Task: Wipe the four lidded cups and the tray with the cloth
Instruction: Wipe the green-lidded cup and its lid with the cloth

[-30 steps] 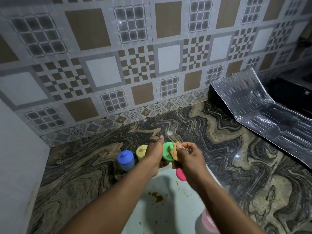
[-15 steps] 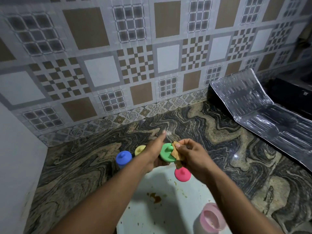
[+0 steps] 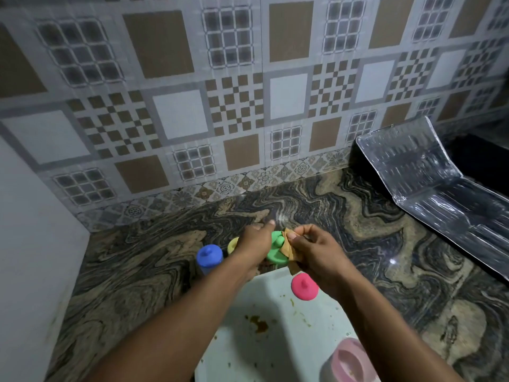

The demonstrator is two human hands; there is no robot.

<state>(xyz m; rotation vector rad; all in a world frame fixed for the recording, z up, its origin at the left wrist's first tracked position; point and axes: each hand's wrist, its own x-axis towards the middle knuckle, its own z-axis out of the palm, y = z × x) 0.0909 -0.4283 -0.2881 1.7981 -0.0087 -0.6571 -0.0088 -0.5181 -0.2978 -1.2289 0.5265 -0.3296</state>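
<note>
My left hand (image 3: 257, 244) grips the green-lidded cup (image 3: 275, 250) above the far edge of the tray, thumb raised. My right hand (image 3: 311, 252) pinches a small tan cloth (image 3: 289, 248) against the green lid. The blue-lidded cup (image 3: 209, 257) stands on the counter to the left. A yellow-lidded cup (image 3: 232, 245) shows partly behind my left hand. A red lid (image 3: 304, 286) sits on the pale tray (image 3: 275, 348), which carries brown and green stains.
A pink open cup (image 3: 348, 362) stands on the tray's near right corner. The marbled counter (image 3: 385, 257) runs to a tiled wall. A silvery foil sheet (image 3: 429, 183) lies at the right. A white wall (image 3: 33, 244) closes off the left side.
The view has shifted so more of the tray, the red lid and the pink cup show. My right hand keeps rubbing the cloth over the green lid, which my left hand still holds.
</note>
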